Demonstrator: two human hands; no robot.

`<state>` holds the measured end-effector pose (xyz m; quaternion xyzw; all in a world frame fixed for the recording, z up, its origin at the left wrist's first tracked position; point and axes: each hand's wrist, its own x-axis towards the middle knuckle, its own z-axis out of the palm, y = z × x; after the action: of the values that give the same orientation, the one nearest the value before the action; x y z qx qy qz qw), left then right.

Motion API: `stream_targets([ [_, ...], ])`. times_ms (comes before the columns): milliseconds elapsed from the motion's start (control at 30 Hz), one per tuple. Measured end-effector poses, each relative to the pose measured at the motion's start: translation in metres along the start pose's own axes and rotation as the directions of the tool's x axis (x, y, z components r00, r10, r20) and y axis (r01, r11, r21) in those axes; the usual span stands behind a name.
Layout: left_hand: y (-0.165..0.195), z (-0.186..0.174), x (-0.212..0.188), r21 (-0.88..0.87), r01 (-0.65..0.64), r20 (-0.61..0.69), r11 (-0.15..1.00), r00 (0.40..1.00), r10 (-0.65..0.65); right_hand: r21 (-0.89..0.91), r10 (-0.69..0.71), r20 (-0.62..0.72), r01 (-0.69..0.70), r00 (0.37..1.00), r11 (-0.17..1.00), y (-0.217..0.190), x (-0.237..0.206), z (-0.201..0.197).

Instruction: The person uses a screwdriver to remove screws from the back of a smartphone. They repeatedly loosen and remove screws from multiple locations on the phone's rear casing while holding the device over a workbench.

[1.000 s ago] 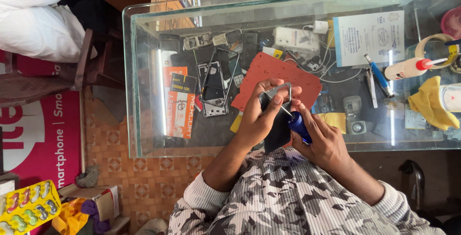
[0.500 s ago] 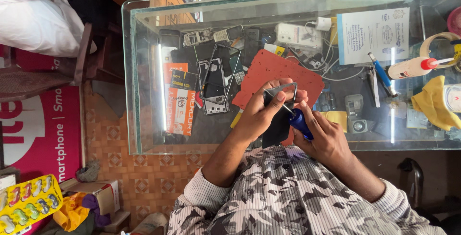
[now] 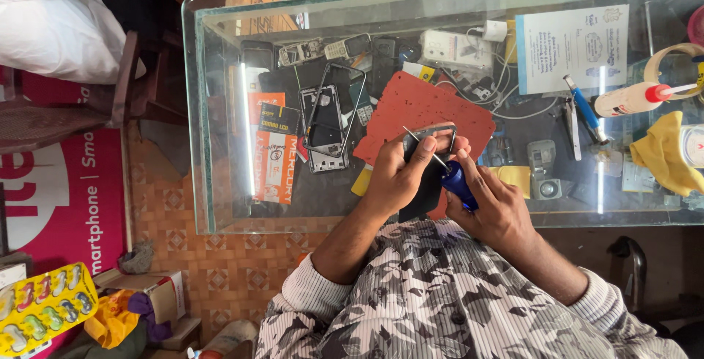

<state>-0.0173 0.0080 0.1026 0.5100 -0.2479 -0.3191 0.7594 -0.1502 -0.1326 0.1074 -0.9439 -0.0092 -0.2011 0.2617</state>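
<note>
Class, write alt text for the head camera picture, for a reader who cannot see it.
Seen from above, a person's left hand holds a phone frame while the right hand works a blue-handled screwdriver at it, over a red mat on a glass counter. Phone parts, cables, a white bottle and a yellow cloth lie around.

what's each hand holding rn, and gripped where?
Left hand holds a phone frame by its lower end. Right hand holds a blue-handled screwdriver by the handle, its thin shaft angled up to the frame.
</note>
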Motion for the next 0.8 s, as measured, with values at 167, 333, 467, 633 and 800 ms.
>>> stream_targets([
  [167,-0.0001,-0.0008,0.0,-0.023,0.019,0.018,1.0,1.0,-0.018,0.022,-0.003,-0.001,0.003,1.0,1.0,0.0003,0.0004,-0.0009],
  [333,0.0036,-0.0014,-0.0007,-0.082,0.019,0.042,0.996,0.999,-0.015,0.029,0.004,0.014,-0.004,1.0,1.0,0.0006,-0.0003,-0.0017],
  [467,0.0059,-0.0019,-0.0008,-0.019,0.021,0.028,1.0,0.999,-0.02,0.02,0.017,0.009,-0.017,1.0,1.0,-0.0007,-0.0014,0.0003],
  [633,0.0063,0.0005,-0.0007,0.081,0.04,-0.044,0.996,0.998,-0.036,-0.006,0.022,0.006,-0.022,1.0,1.0,-0.002,-0.0017,0.0014],
  [800,0.0071,0.0019,-0.0019,0.066,0.043,-0.046,0.997,0.998,-0.04,0.02,0.017,0.004,-0.017,1.0,1.0,-0.0019,-0.0019,0.0002],
])
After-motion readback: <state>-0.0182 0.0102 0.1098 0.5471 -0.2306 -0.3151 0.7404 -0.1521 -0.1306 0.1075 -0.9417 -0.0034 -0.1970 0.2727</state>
